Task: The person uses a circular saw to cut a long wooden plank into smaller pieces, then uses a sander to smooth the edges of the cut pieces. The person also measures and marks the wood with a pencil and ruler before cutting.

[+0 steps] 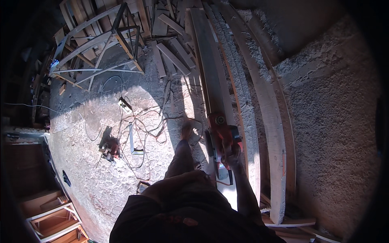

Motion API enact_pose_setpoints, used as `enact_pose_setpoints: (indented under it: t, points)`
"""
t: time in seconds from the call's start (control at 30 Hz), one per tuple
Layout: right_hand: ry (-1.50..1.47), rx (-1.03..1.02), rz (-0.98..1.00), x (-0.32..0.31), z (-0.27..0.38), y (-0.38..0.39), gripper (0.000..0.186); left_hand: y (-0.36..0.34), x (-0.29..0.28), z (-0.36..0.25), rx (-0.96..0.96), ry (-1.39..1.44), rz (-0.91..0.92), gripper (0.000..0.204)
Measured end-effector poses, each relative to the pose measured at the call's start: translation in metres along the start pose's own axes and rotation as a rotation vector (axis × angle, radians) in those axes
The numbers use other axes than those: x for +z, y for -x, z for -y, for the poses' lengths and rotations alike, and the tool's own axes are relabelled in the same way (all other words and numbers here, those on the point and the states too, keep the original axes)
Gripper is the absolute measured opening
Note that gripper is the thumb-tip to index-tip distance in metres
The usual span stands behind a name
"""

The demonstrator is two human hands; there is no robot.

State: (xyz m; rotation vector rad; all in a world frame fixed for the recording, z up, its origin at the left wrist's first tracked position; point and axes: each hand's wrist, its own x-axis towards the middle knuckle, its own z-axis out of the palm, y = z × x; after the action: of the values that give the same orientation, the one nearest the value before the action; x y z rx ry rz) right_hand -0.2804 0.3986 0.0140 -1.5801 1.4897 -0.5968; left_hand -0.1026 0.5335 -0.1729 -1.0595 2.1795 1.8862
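Observation:
A red and black power tool with a round knob, apparently a hand planer (221, 135), sits on a long board (212, 69) that stretches away from me. My right hand (232, 157) is closed around its rear handle. An orange cord (222, 183) runs from the tool's near end. My left hand (202, 177) rests by my bent leg, beside the tool and apart from it; its fingers are too dark to make out. My bare foot (186, 130) stands on the floor left of the board.
Long planks (267, 117) lie along the right, strewn with shavings. On the floor at left are a power strip (125, 105), tangled cords, a metal square (132, 139) and a red and black tool (109, 146). A wooden frame (101, 40) and loose offcuts (173, 58) lie farther off.

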Motion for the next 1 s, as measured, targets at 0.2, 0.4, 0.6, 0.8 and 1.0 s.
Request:
enact_pose_setpoints:
  t: [0.2, 0.4, 0.6, 0.8, 1.0]
  points:
    - [-0.166, 0.163, -0.09, -0.002, 0.076, -0.168, 0.061, -0.01, -0.078, 0.006, -0.048, -0.083, -0.192, 0.025]
    - [-0.17, 0.105, -0.04, 0.0, 0.103, -0.344, 0.062, -0.007, -0.183, 0.021, -0.007, -0.196, -0.491, 0.017]
    - [-0.394, 0.076, 0.017, 0.006, 0.189, -0.494, 0.051, -0.037, -0.243, 0.102, -0.34, 0.38, -0.83, 0.023]
    - [-0.5, 0.114, 0.011, -0.009, 0.218, -0.619, 0.042, -0.008, -0.304, 0.052, -0.503, 0.597, -0.959, 0.03]
    - [-0.451, 0.155, 0.109, -0.011, 0.184, -0.49, 0.048, 0.052, -0.274, 0.104, -0.435, 0.368, -1.127, 0.031]
